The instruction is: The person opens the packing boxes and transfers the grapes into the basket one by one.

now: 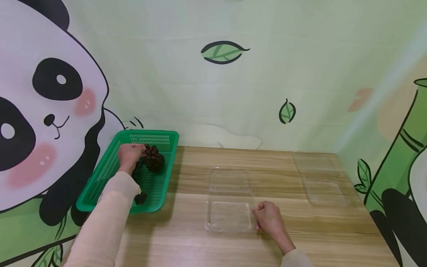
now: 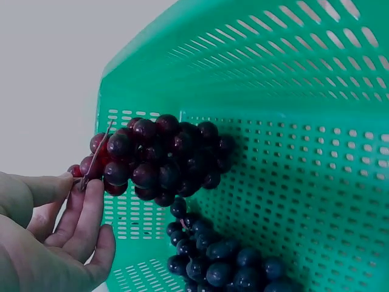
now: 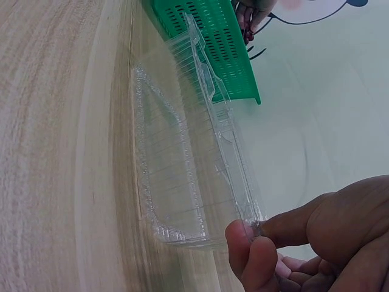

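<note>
In the left wrist view my left hand (image 2: pixel 67 225) pinches the stem of a bunch of dark red grapes (image 2: pixel 164 152). This bunch is at the far end of the green basket (image 1: pixel 171 163). Beside it, a bunch of blue-black grapes (image 2: pixel 225 258) lies in the same basket. My right hand (image 1: pixel 269 218) pinches the right edge of a clear plastic box (image 1: pixel 230 217), which lies with its lid spread open on the table. In the right wrist view, thumb and fingers meet on the rim of that box (image 3: pixel 176 152).
Another clear plastic container (image 1: pixel 323 185) lies at the table's right side. The wooden table (image 1: pixel 186 244) meets a green printed backdrop (image 1: pixel 267 74) at its back edge. The basket's slotted walls rise around the grapes.
</note>
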The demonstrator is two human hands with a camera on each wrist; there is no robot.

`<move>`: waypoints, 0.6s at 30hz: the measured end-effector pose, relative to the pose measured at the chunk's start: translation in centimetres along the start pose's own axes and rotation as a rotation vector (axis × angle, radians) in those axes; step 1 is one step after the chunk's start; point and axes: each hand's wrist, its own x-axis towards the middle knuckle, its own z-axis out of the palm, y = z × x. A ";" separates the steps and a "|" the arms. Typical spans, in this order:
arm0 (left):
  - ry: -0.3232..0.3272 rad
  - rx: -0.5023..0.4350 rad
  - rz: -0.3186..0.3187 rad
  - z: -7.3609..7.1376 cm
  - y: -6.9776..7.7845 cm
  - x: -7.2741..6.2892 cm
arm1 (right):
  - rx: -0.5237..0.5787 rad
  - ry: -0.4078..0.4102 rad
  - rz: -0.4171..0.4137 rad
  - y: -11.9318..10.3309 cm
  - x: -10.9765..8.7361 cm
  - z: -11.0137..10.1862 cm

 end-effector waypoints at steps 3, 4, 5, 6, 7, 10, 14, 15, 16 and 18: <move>-0.002 0.073 0.027 -0.2 0.0 -0.4 | 0.003 -0.002 -0.001 0.0 0.0 0.1; -0.006 0.102 0.038 -0.3 0.0 -0.5 | 0.002 -0.002 -0.003 0.1 0.0 0.1; -0.010 0.129 0.048 -0.4 0.0 -0.7 | 0.002 0.000 -0.004 0.1 0.0 0.1; -0.016 0.148 0.059 -0.4 0.0 -0.8 | 0.001 -0.001 -0.004 0.1 0.1 0.1; -0.024 0.164 0.072 -0.5 0.0 -0.9 | 0.000 -0.001 -0.005 0.1 0.1 0.1; -0.051 0.181 0.099 -0.6 0.1 -1.1 | 0.000 -0.001 -0.004 0.1 0.1 0.1; -0.092 0.172 0.108 -0.7 0.1 -1.5 | -0.001 -0.003 0.007 0.1 0.1 0.1; -0.100 0.175 0.109 -0.8 0.1 -1.7 | -0.002 -0.003 0.009 0.1 0.1 0.1; -0.110 0.173 0.105 -0.8 0.1 -1.8 | -0.002 -0.003 0.011 0.1 0.1 0.1; -0.122 0.172 0.095 -0.9 0.1 -2.0 | -0.004 0.000 0.008 0.1 0.1 0.1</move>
